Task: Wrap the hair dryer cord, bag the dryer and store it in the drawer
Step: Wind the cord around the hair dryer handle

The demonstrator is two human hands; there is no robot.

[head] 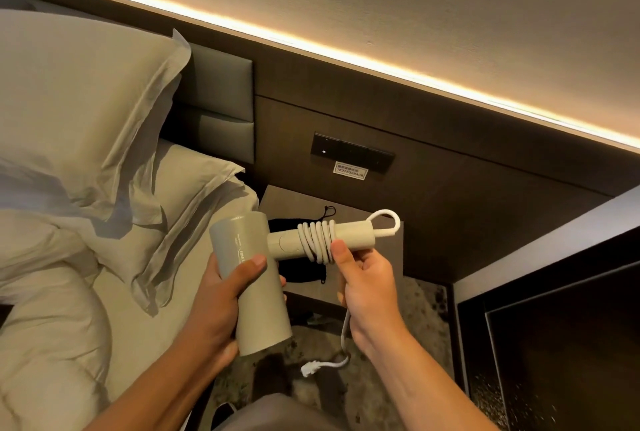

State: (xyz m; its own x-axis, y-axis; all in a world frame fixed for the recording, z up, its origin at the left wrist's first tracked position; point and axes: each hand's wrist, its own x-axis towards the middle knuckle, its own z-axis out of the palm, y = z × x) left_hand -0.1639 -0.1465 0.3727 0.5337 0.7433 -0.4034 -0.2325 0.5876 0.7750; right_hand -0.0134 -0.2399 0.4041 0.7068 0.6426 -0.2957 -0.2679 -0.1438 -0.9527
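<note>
A pale grey-green hair dryer (pixel 242 257) is held in the air over the nightstand. My left hand (pixel 221 295) grips its barrel. Its handle points right, with several turns of white cord (pixel 317 240) wound round it. My right hand (pixel 363 288) grips the loose cord below the handle, thumb pressed on the coils. The remaining cord hangs down to the white plug (pixel 308 369). A black drawstring bag (pixel 301 269) lies on the nightstand (pixel 287 200), partly hidden behind the dryer.
A bed with pillows (pixel 86 101) and a duvet fills the left. A dark wall panel with switches (pixel 351 152) rises behind the nightstand. Patterned carpet (pixel 415 309) lies below; dark furniture (pixel 561 344) stands at the right.
</note>
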